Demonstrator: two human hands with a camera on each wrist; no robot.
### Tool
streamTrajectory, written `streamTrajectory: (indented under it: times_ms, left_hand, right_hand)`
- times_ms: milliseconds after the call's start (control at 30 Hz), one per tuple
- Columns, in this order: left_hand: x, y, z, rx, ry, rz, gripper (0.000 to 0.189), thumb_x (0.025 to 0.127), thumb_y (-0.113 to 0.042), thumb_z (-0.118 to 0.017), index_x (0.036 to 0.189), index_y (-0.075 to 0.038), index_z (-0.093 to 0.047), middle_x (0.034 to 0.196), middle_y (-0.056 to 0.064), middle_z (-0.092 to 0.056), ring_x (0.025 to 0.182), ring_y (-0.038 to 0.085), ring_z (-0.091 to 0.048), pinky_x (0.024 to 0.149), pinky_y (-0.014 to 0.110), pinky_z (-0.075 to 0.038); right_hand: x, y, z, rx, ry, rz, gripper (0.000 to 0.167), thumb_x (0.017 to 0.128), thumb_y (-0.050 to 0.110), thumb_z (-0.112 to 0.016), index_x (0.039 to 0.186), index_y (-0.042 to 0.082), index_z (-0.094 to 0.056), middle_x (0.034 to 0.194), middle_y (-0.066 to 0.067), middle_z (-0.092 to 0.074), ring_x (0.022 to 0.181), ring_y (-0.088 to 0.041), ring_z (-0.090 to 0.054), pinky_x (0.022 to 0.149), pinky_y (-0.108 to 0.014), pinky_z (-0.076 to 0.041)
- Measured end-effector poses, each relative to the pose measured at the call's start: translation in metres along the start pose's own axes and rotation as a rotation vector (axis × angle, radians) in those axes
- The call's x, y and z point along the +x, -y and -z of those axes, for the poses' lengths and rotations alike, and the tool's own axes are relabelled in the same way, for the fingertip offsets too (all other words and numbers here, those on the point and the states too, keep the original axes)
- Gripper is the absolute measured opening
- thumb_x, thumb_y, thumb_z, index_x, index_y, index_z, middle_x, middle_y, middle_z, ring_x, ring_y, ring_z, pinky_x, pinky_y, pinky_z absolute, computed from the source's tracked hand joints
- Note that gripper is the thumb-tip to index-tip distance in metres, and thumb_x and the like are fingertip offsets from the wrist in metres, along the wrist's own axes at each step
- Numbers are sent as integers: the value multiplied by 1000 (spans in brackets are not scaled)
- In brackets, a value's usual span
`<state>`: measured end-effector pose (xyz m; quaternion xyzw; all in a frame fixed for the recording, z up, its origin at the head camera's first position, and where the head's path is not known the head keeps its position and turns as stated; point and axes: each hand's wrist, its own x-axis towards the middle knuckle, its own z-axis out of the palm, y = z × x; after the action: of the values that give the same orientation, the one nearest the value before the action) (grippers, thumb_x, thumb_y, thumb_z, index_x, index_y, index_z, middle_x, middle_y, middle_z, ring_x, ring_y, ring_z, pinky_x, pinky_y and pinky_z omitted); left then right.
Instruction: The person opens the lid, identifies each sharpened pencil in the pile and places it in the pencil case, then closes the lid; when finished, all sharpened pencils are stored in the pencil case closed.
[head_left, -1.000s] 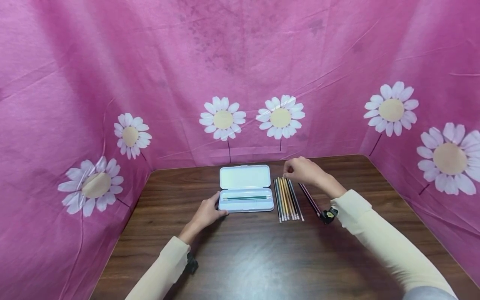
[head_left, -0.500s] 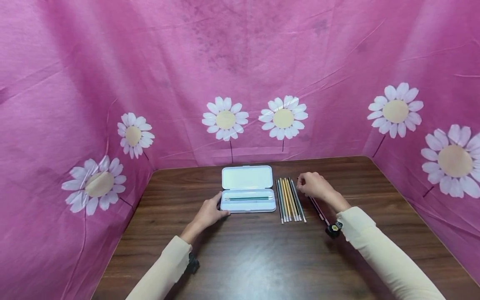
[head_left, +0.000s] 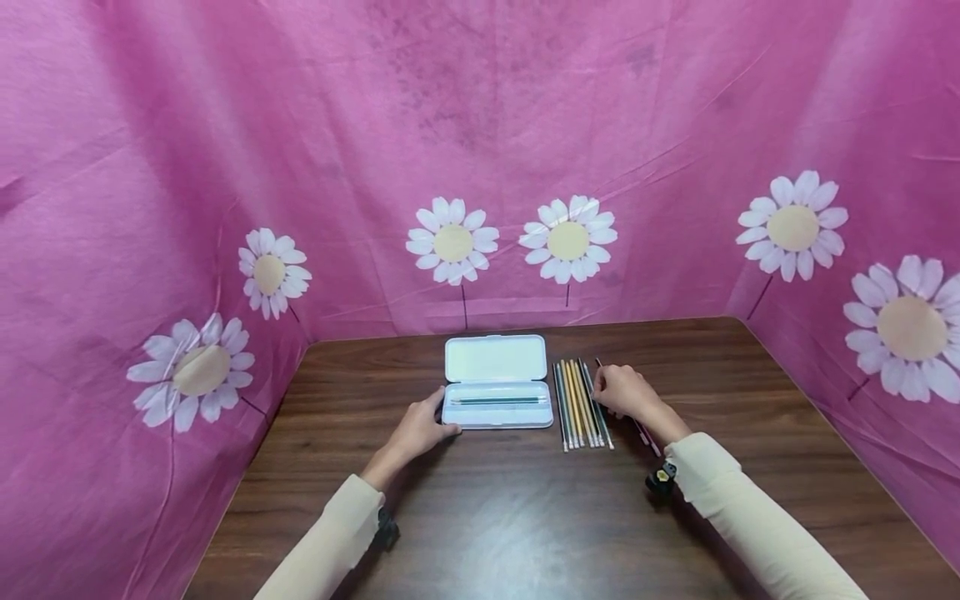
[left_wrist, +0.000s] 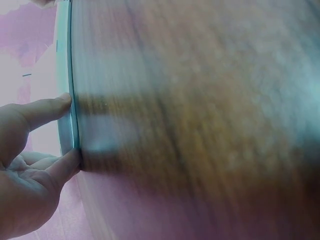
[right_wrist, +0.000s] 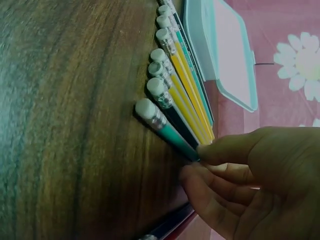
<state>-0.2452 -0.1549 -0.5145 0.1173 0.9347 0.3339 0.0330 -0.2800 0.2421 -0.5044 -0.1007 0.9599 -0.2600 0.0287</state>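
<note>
An open white pencil case [head_left: 498, 417] has a green pencil [head_left: 498, 401] lying in its tray. At the case's front left corner my left hand [head_left: 417, 425] grips it, thumb on the front edge and fingers at the side. To the right of the case lies a row of yellow, green and dark pencils [head_left: 576, 404], eraser ends toward me. My right hand [head_left: 626, 392] is at the right side of this row. In the right wrist view its thumb and index finger pinch the shaft of the outermost green pencil [right_wrist: 172, 135].
Dark and pink striped pencils [head_left: 647, 437] lie partly hidden under the right hand and forearm. Everything rests on a dark wooden table [head_left: 480, 517]. A pink cloth with white daisies [head_left: 487, 125] hangs around the back and sides.
From the far tips of the row, my right hand has moved right and then nearer, down beside the outermost green pencil. The left hand has stayed at the case.
</note>
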Motion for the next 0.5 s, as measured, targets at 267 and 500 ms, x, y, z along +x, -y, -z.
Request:
streamTrajectory:
  times_ms: [267, 500]
  left_hand:
    - [0, -1, -1, -1, 8, 16, 85, 92, -19, -85, 158, 11, -41, 158, 31, -50, 146, 40, -53, 121, 52, -44]
    - [-1, -1, 0, -13, 18, 25, 85, 93, -19, -85, 158, 10, -40, 159, 30, -49, 147, 39, -52, 122, 52, -43]
  right_hand:
    - [-3, 2, 1, -5, 6, -66, 8, 85, 8, -65, 76, 7, -63, 68, -8, -65, 45, -17, -65, 46, -33, -56]
    - [-6, 0, 1, -4, 14, -38, 17, 83, 11, -64, 67, 13, -59, 60, -5, -62, 42, -13, -63, 47, -34, -55]
